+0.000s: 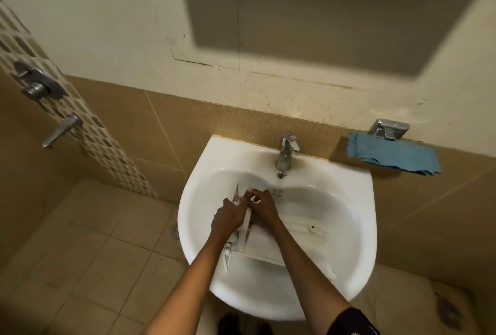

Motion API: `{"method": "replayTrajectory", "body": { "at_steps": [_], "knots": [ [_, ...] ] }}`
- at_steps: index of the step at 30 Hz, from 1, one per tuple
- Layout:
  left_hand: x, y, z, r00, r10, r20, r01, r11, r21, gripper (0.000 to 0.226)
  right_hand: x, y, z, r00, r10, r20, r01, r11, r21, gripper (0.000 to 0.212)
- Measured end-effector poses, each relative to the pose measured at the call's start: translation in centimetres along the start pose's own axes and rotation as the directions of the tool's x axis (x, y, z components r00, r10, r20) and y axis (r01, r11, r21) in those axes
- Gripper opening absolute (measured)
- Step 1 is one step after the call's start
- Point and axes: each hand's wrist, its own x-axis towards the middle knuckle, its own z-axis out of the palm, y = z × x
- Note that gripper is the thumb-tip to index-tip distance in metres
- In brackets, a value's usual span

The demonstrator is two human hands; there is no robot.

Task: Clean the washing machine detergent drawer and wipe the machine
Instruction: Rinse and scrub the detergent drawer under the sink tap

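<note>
Bare forearms reach forward from the bottom edge, the right one ending in a dark sleeve (351, 321). Both hands meet over a white wall-hung sink (349, 173). Lying inside the basin is the detergent drawer (303, 238), a long white plastic tray with thin dividing walls, a flat panel with a small round fitting, and one end tipped up toward the taps. The left hand (228, 216) has its fingers curled round an upright wall of the drawer, grasping it. The right hand (264, 208) sits just beside it, fingers bent and pinching the same raised end. Any lettering on the plastic is too small to read. A chrome faucet (287, 152) stands at the back of the sink, and a thin stream of water (279, 187) falls just beyond the right hand. To the right, a blue cloth (391, 157) lies folded on a wall-mounted metal holder (389, 128). At left, a floor drain (175, 231) sits in beige tiles.
</note>
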Motion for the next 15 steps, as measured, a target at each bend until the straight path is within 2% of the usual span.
{"method": "replayTrajectory", "body": {
  "at_steps": [3, 6, 8, 9, 10, 12, 13, 14, 15],
  "knots": [
    [-0.6, -0.2, -0.1, 0.995, 0.000, -0.102, 0.004, 0.999, 0.036, 0.082, -0.2, -0.5, 1.2, 1.000, -0.014, 0.010, 0.012, 0.989, 0.146, 0.018],
    [-1.0, -0.4, -0.6, 0.983, 0.037, -0.181, -0.031, 0.999, 0.038, 0.081, 0.4, -1.0, 1.4, 0.996, -0.077, 0.041, 0.067, 0.975, 0.212, 0.026],
    [-0.8, -0.4, -1.0, 0.981, 0.042, -0.190, -0.038, 0.999, 0.023, 0.082, 0.5, -1.6, 0.7, 0.995, -0.032, 0.095, -0.008, 0.918, 0.396, 0.032],
    [-0.7, -0.4, -1.1, 0.983, 0.040, -0.180, -0.036, 0.999, 0.023, 0.083, 0.3, -1.9, 0.2, 0.995, 0.030, 0.094, -0.077, 0.836, 0.543, 0.033],
    [-0.5, -0.3, -1.2, 0.985, 0.039, -0.169, -0.032, 0.999, 0.040, 0.085, 0.4, -1.7, -0.3, 0.988, 0.120, 0.101, -0.157, 0.705, 0.692, 0.032],
    [-0.3, -0.4, -1.1, 0.987, 0.046, -0.153, -0.030, 0.994, 0.106, 0.089, 0.8, -1.0, -1.3, 0.938, 0.319, 0.134, -0.249, 0.354, 0.901, 0.027],
    [-0.1, -0.5, -1.0, 0.987, 0.054, -0.153, -0.034, 0.991, 0.132, 0.088, 0.9, -0.6, -1.9, 0.909, 0.391, 0.145, -0.248, 0.226, 0.942, 0.025],
    [-0.1, -0.5, -0.9, 0.985, 0.064, -0.158, -0.041, 0.989, 0.145, 0.083, 1.1, -0.2, -2.6, 0.888, 0.436, 0.146, -0.226, 0.139, 0.964, 0.025],
    [0.0, -0.6, -0.8, 0.983, 0.075, -0.167, -0.050, 0.988, 0.149, 0.079, 1.2, 0.1, -3.3, 0.871, 0.472, 0.137, -0.206, 0.097, 0.974, 0.027]
  ]
}}
